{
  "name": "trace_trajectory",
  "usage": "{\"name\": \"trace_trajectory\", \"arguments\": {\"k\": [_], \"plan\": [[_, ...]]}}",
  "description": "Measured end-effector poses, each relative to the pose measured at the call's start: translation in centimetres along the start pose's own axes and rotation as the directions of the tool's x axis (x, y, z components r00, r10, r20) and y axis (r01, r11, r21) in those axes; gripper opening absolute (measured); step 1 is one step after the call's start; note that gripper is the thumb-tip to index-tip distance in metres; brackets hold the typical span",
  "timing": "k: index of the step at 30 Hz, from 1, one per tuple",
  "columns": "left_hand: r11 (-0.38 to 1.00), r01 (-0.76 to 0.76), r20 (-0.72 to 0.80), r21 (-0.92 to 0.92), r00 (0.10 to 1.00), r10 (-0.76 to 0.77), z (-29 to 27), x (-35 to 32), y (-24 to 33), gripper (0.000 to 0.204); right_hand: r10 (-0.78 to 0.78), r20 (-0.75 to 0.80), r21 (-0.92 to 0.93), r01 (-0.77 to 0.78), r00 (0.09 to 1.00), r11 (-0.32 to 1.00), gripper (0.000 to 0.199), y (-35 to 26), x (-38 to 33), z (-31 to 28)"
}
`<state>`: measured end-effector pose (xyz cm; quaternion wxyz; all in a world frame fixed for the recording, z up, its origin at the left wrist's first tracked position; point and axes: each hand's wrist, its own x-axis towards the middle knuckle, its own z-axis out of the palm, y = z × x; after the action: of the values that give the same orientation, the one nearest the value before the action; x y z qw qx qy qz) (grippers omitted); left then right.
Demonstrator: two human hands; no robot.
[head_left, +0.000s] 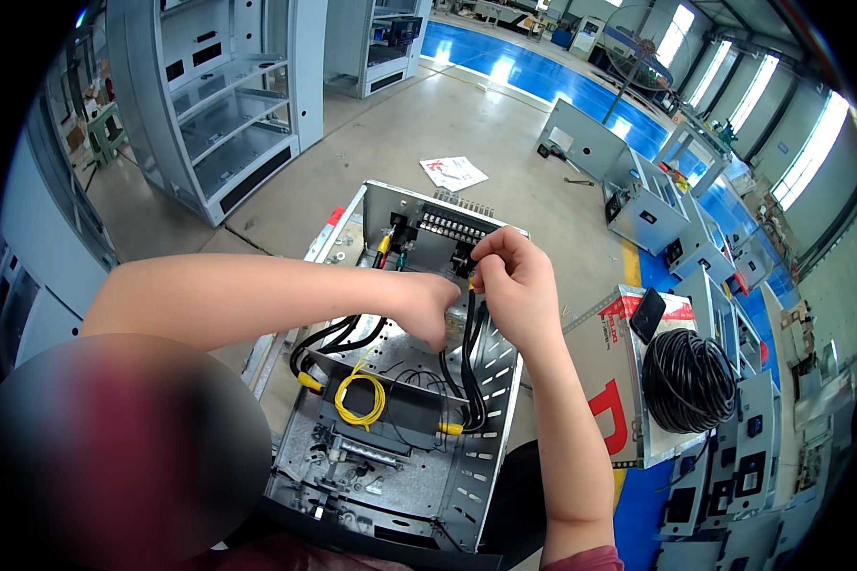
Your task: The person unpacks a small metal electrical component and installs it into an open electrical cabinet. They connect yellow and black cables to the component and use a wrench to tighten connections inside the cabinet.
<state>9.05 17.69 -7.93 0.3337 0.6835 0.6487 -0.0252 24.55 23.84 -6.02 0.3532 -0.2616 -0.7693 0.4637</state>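
Observation:
An open metal cabinet [490, 452] stands in front of me, with a row of terminals [452, 226] along its far wall. My right hand [519, 281] is closed in a pinch at the far right corner, beside the yellow-sleeved end of a black cable [470, 324]; what lies between its fingertips is too small to make out. My left hand [427, 306] reaches across the cabinet, knuckles toward me, close to the same cables. Its fingers are mostly hidden. Another group of black cables [338, 331] bends around at the left, near yellow, red and green sleeved ends.
A coil of yellow wire [360, 400] lies on a dark part inside the cabinet. To the right, a carton [605, 381] carries a large black cable coil [687, 383] and a phone [648, 315]. Tall grey cabinets [229, 124] stand at the far left. A paper sheet [453, 173] lies on the floor.

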Motion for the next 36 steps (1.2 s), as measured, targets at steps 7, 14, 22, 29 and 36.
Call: {"name": "trace_trajectory", "arguments": {"k": [7, 14, 22, 29, 36], "plan": [[0.918, 0.013, -0.002, 0.396, 1.0, -0.013, -0.4, -0.5, 0.2, 0.052, -0.012, 0.015, -0.048, 0.012, 1.0, 0.999, 0.013, 0.2, 0.0, -0.2], [0.82, 0.05, 0.049, 0.57, 0.994, -0.095, 0.4, -0.9, -1.0, 0.053, -0.011, 0.019, -0.102, 0.013, 1.0, 0.995, 0.013, -0.1, -0.1, -0.2], [0.861, 0.074, 0.053, 0.503, 0.992, -0.116, 0.1, -0.8, -1.0, 0.086, -0.018, 0.028, -0.144, 0.022, 0.999, 0.989, 0.014, -0.4, -0.2, -0.1], [0.963, 0.054, 0.036, 0.264, 0.997, -0.066, -0.6, -0.5, -0.8, 0.055, 0.004, 0.037, -0.158, 0.002, 0.999, 0.987, 0.014, -0.5, -0.2, -0.1], [0.952, 0.064, 0.021, 0.298, 0.997, -0.074, -0.9, -0.9, -0.4, 0.052, 0.016, 0.04, -0.115, -0.011, 0.999, 0.993, 0.013, -0.2, -0.1, 0.0]]}}
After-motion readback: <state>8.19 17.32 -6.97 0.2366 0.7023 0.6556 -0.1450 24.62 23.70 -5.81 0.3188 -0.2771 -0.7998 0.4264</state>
